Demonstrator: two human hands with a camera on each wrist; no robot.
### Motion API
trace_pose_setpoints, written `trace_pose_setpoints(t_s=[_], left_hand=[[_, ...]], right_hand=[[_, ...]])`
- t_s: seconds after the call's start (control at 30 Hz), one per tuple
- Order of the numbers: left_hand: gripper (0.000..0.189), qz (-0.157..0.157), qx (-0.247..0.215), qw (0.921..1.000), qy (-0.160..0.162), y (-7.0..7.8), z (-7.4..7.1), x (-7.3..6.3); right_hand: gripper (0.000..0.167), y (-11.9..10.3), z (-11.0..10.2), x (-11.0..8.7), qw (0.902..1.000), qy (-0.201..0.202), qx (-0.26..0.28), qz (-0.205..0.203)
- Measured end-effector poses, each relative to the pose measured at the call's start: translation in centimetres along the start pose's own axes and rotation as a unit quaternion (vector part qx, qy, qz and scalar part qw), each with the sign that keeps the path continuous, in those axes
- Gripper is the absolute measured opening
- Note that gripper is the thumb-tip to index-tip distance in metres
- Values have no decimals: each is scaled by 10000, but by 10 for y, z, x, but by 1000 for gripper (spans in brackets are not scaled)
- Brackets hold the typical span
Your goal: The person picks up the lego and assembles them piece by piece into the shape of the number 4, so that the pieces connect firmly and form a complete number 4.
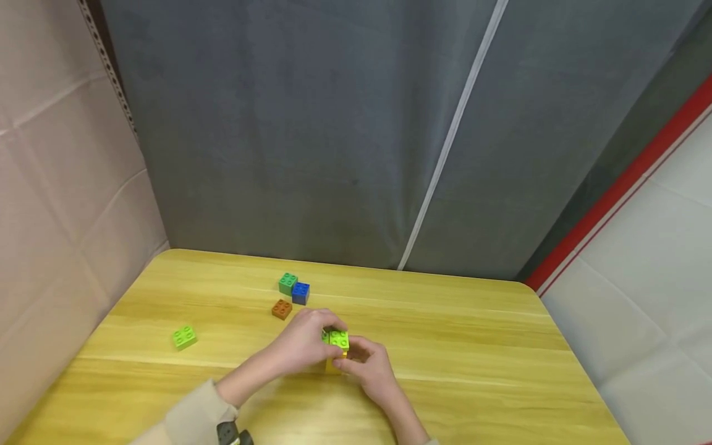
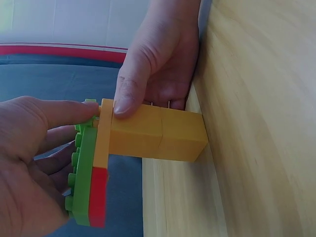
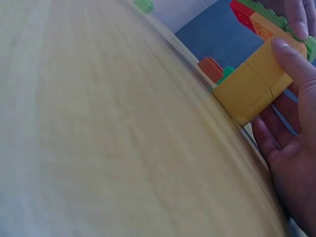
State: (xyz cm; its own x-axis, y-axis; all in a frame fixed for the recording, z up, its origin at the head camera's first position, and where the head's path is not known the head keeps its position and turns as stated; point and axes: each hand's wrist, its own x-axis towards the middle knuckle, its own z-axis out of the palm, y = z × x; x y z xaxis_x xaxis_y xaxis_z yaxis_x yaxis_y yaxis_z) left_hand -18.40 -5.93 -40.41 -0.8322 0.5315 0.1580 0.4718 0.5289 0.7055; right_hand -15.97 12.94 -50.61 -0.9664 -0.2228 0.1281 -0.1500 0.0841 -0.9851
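A stack of toy building bricks stands on the table between the two hands. Its base is two yellow bricks (image 2: 183, 133), one on the other. Across them lie a flat orange brick (image 2: 103, 133) and a red brick (image 2: 98, 197) that juts out to one side, with green bricks (image 2: 85, 177) on top. My left hand (image 1: 303, 343) pinches the green bricks at the top, its thumb near a light green one (image 1: 339, 340). With its thumb on the upper yellow brick and fingers behind, my right hand (image 1: 375, 371) holds the stack from the right.
Beyond the hands, a green brick (image 1: 288, 283) and a blue brick (image 1: 301, 293) stand side by side, with a brown-orange brick (image 1: 282, 309) just nearer. A light green brick (image 1: 185, 337) lies at the left. A grey curtain (image 1: 289, 136) hangs behind the wooden table (image 1: 473, 346).
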Motion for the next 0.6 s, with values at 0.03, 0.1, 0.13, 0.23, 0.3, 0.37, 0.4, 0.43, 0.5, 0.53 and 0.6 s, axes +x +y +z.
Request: trace_pose_setpoints(t_s=[0.03,0.1,0.13,0.23,0.3,0.37,0.4,0.43,0.5,0.53,0.6], left_hand=[[27,5,21,10000,1,0,0,0],[27,28,53,10000,9,-1,0,-1],[27,44,38,10000,14,-1,0,-1],[27,80,3,10000,4,-3,0,-2],[26,99,-35,9999,-3,-3,0,-2],[26,98,-36,9999,-8,-3,0,-2],[26,90,-33,10000,-12,-4,0,-2],[26,88,-31,10000,-22,-4,0,-3],[25,84,-27,10000,-26,-3,0,-3],[25,77,-46,10000,-42,-4,0,-3],[24,74,-78,9999,-73,-4,-1,-3]], right_hand=[[37,0,0,0,10000,4,3,9],[37,-1,0,0,10000,0,14,23],[37,-1,0,-1,10000,-6,11,23],[37,-1,-1,0,10000,-26,-15,27],[37,0,-1,0,10000,-32,-47,28],[37,0,-1,0,9999,-34,-97,25],[37,1,-1,0,9999,-36,-120,23],[37,1,-1,0,9999,-40,-125,2],[36,1,-1,1,9999,-34,-129,-8],[36,1,-1,1,9999,-37,-137,-18],[36,0,-1,1,9999,-40,-149,-27]])
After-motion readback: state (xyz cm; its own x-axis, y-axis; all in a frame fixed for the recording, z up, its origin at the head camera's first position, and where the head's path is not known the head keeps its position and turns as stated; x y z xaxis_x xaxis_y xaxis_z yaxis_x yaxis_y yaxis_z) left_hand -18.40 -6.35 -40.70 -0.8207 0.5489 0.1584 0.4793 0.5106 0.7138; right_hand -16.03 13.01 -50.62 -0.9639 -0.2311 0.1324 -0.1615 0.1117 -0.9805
